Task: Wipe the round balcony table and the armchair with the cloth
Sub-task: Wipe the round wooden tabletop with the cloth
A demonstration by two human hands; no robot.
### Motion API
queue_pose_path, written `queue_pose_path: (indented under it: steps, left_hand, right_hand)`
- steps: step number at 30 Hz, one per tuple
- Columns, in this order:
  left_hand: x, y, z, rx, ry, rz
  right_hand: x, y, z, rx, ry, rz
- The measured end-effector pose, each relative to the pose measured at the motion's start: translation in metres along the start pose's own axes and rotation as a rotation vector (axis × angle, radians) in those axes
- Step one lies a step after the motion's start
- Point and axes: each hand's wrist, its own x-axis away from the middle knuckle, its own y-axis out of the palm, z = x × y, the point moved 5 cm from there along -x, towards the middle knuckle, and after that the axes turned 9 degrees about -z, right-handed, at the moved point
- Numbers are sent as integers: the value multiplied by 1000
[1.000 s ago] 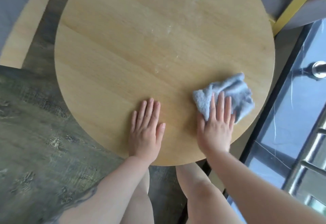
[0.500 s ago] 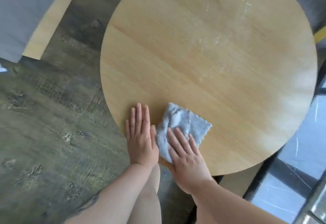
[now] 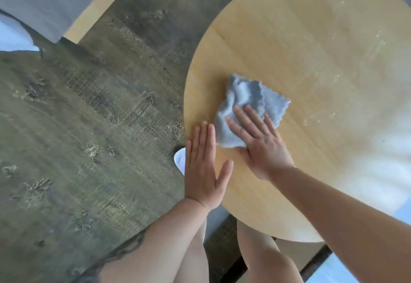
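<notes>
Floor: we see dark, weathered wood-grain planks under and to the left of the round desk.
Right grip: our right hand lies flat, fingers spread, pressing the near part of the cloth onto the desktop; nothing is clenched, the palm simply bears down on the fabric.
Left grip: our left hand is released and holds nothing, flat on the desk's left edge with fingers together, its fingertips just beside the cloth's near-left corner.
Cloth: light blue, crumpled, scalloped hem, lying on the left part of the desk, near the rim.
Desk: round, pale wood; faint whitish smears show on the far right part, well apart from the cloth.
Armchair: a grey cushion on a pale wooden frame sits at the upper left, apart from the desk.
</notes>
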Motion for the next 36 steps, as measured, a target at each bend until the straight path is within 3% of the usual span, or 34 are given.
queue_pose_path:
  steps: [1,2,3,6,7,8,9,11,12,13,16,17,18,21,22,25,26,29,30,33,34,36]
  left_hand:
    - [1,1,0,-11,3,-5]
    - [1,3,-1,-18,-4,-2]
    - [2,5,-2,-16,-32,10]
    - [1,9,-7,-13,-202,66]
    - [0,10,-6,-67,-235,51]
    - [0,13,-5,-146,-243,20]
    - [-1,16,-3,-226,-231,-17]
    - [-1,18,0,-309,-205,-49]
    - [-1,18,0,-328,-191,-47]
    - [-1,18,-1,-350,-174,-48]
    - [0,19,-1,-419,-90,-84]
    - [-1,19,-2,-435,-68,-99]
    - [-2,19,-1,-442,-49,-110]
    - [0,16,-3,-351,-40,-111]
    - [1,14,-6,-287,-60,-95]
    - [6,8,-14,-172,-113,-76]
    - [8,8,-14,-176,-80,-94]
    - [13,8,-16,-141,19,-132]
    - [13,6,-18,-101,21,-123]
    - [9,3,-16,-68,14,-115]
    - [7,3,-13,-78,0,-112]
    - [5,7,-9,-105,-65,-87]
  right_hand:
    - [-2,-3,5,-101,202,29]
    - [-3,-3,-1,-148,285,48]
    - [-6,0,-16,-124,237,39]
    - [-48,-8,-34,118,-355,-97]
    - [-69,-19,-24,207,-466,-114]
    - [-92,-33,-10,225,-444,-109]
    - [-111,-43,7,150,-302,-78]
    - [-115,-55,35,-77,180,27]
    - [-108,-51,30,-115,269,40]
    - [-103,-46,10,-65,188,47]
    - [-109,-37,-31,186,-414,-164]
    - [-121,-43,-27,199,-442,-190]
    - [-134,-48,-18,119,-338,-158]
    - [-117,-47,2,-223,335,118]
    - [-102,-40,-13,-219,368,180]
    - [-68,-18,-50,-1,-126,-3]
    - [-59,-15,-41,61,-205,-63]
    - [-14,-3,-18,46,-17,-96]
    - [6,7,-25,53,-68,-124]
    - [53,30,-19,243,-457,-171]
    - [52,28,-3,252,-440,-151]
    - [35,11,13,110,-103,-76]
